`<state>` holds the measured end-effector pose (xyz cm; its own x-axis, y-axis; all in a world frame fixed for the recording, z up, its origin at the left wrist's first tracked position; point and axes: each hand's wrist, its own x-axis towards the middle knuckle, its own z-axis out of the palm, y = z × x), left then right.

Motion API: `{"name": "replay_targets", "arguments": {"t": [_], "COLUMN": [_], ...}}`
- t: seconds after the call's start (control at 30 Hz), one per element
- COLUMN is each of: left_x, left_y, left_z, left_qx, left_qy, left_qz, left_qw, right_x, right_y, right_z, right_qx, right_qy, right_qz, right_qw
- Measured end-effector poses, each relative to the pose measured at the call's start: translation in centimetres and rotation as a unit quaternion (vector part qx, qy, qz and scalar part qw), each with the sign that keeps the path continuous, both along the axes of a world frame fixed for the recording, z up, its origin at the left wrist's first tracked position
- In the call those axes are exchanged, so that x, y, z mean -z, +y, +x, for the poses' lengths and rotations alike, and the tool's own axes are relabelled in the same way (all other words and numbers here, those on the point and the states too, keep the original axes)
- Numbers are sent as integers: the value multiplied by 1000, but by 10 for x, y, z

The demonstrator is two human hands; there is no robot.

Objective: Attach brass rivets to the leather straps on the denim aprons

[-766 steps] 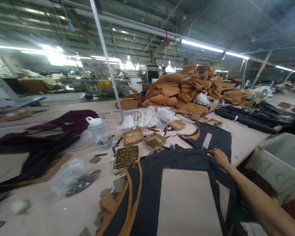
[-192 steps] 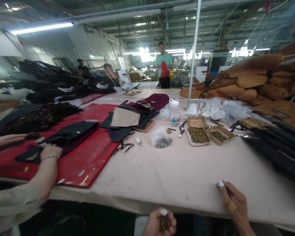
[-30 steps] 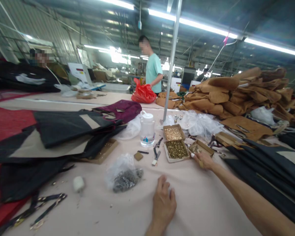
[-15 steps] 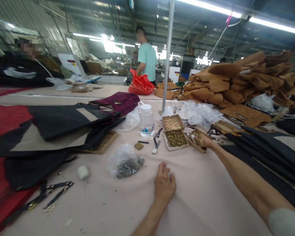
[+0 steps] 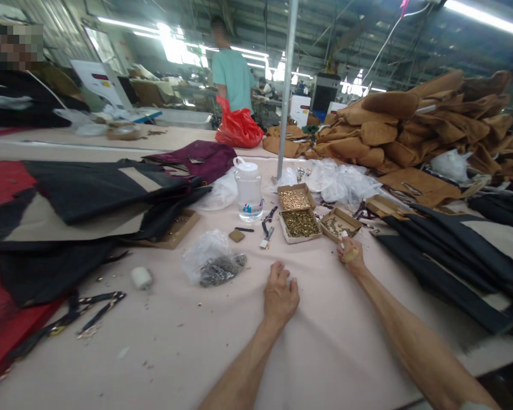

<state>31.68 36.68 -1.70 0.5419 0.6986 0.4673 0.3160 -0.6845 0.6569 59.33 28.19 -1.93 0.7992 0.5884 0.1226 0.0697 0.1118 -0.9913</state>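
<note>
My left hand [image 5: 281,293] rests on the cloth-covered table, fingers loosely bent and apart, with no object visible in it. Closed round a small white-tipped object [image 5: 344,234], my right hand [image 5: 351,256] is just in front of a shallow cardboard box [image 5: 340,224] holding scattered small metal pieces. Most of the held object is hidden by the fingers. Beside that box are a box of dark brassy pieces [image 5: 300,224] and a box of lighter golden pieces [image 5: 296,199]. A clear plastic bag [image 5: 216,259] of dark metal parts lies left of my left hand.
A water jug [image 5: 250,193] stands near a metal pole [image 5: 287,91]. Black fabric pieces [image 5: 89,199] lie at left, more black pieces [image 5: 453,256] at right. Brown bag parts [image 5: 393,119] are heaped behind. A person in a light green shirt [image 5: 233,77] stands beyond a red plastic bag [image 5: 239,128].
My right hand has come out of the small cardboard box toward me, with the white-tipped object now showing in it. My left hand stays about where it was. The view has shifted slightly.
</note>
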Motion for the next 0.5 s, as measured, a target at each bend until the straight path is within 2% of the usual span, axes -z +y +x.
{"name": "replay_targets", "arguments": {"t": [0.1, 0.23, 0.4, 0.5], "left_x": [1, 3, 3, 2], "left_y": [-1, -1, -1, -2], "left_z": [0, 2, 2, 1], "left_qx": [1, 4, -1, -2], "left_qy": [1, -1, 9, 12], "left_qz": [-3, -16, -18, -14], "left_qw": [1000, 1000, 1000, 1000], "right_x": [3, -1, -10, -26], "right_y": [0, -3, -14, -16], "right_z": [-3, -5, -5, 12], "right_qx": [31, 33, 7, -2], "right_qy": [-4, -33, -111, -177], "right_qz": [36, 49, 18, -27], "right_qw": [999, 998, 994, 984]}}
